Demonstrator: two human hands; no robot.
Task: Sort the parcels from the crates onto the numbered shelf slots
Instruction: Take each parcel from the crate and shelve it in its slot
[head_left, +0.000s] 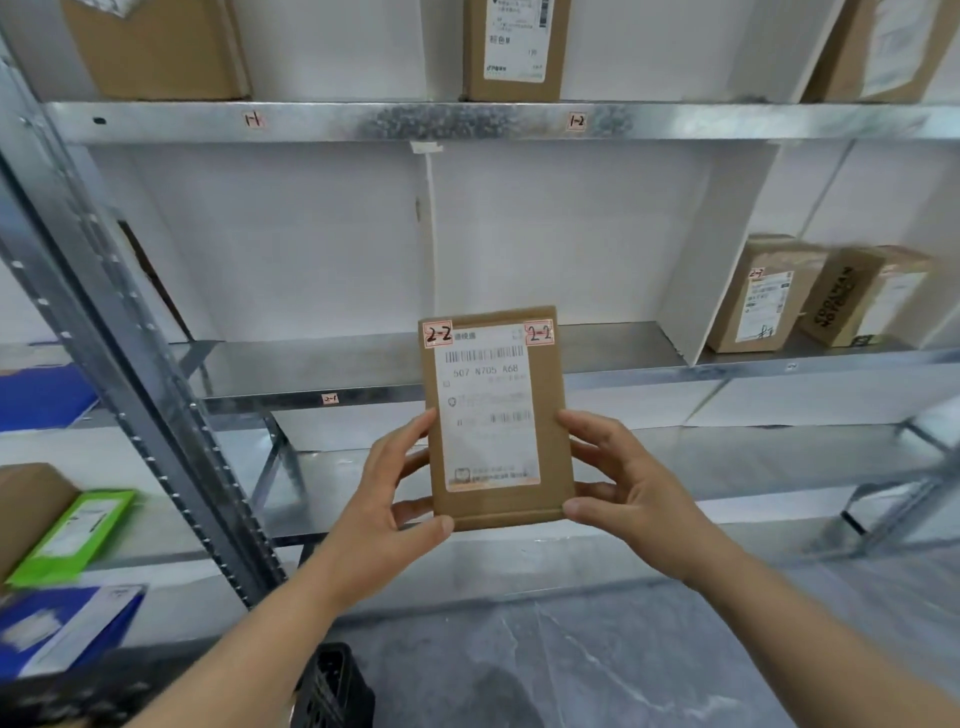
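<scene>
— Held where?
— Upright before the middle shelf (623, 358), long axis vertical, label facing the camera. Flat brown parcel (496, 415) pinched between both: left hand (387, 499) curled on the lower left edge, right hand (631, 488) curled on the lower right edge, thumbs at the bottom corners.
— Marked?
— Two red stickers reading 2-2 at the label's top corners; barcode and 507 N705 A68 beneath.
— Which way to go?
— Straight ahead and slightly right. Tag 2-1 (330, 398) sits on the shelf's front edge to the left; the bay behind the parcel, right of the white divider (427, 234), probably 2-2, though its tag is hidden. Both hands equally near.
</scene>
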